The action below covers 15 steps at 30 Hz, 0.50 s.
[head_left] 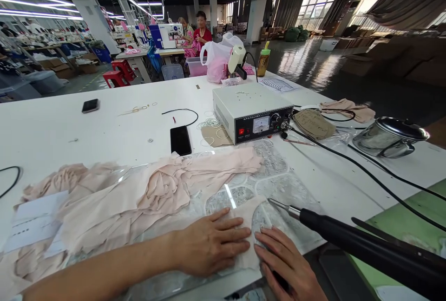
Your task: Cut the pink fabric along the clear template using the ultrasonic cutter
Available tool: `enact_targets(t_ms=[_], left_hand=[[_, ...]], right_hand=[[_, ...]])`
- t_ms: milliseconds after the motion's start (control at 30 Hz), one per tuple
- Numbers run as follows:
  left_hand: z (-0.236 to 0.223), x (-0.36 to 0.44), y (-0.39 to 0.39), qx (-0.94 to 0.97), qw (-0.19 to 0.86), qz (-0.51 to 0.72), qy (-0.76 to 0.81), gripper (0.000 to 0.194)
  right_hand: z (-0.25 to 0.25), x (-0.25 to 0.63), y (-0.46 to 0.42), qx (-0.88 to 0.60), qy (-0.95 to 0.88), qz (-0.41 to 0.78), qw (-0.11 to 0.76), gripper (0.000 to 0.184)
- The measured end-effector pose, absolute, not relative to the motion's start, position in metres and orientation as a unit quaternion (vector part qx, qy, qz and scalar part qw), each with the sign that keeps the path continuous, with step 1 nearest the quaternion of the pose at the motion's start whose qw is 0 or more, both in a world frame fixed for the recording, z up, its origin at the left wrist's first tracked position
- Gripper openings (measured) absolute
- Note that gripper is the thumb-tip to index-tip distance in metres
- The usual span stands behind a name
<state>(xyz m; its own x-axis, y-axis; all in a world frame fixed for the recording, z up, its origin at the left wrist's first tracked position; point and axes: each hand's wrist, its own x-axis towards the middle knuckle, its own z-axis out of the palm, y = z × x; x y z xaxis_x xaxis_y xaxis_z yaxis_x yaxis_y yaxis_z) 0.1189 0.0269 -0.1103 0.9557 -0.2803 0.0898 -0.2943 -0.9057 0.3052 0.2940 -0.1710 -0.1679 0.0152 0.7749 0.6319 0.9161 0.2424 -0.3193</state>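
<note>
My left hand [212, 243] lies flat on a small pale pink fabric piece [248, 210], fingers stretched to the right. The fabric rests on a clear, scuffed sheet [289, 189] on the table. My right hand [287, 261] is open, its fingertips on the fabric's right edge; something dark below its palm cannot be made out. Just beyond the right hand, a black-handled cutting tool [341, 229] with a pointed metal tip reaches in from the right. Its tip is close to the fabric's upper corner, and neither hand grips it.
Piled pale pink fabric [163, 182] and white paper [36, 219] lie left. A control box [258, 106] with cables stands behind, near a black phone [180, 140], a metal pot [385, 136] and a yellow bottle [264, 62]. Co-workers sit at sewing machines beyond.
</note>
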Motion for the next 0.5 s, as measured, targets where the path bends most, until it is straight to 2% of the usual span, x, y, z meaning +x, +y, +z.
enact_targets(t_ms=[200, 400, 500], left_hand=[[-0.108, 0.124, 0.024, 0.974, 0.141, 0.05, -0.17, 0.033], [-0.106, 0.126, 0.024, 0.967, 0.161, 0.029, -0.194, 0.034], [-0.104, 0.125, 0.026, 0.967, 0.191, 0.06, -0.16, 0.028]], right_hand=[[-0.154, 0.298, -0.164, -0.627, -0.661, -0.053, 0.409, 0.037], [-0.149, 0.302, -0.143, -0.641, -0.687, -0.083, 0.333, 0.045], [-0.15, 0.303, -0.143, -0.653, -0.647, -0.06, 0.39, 0.036]])
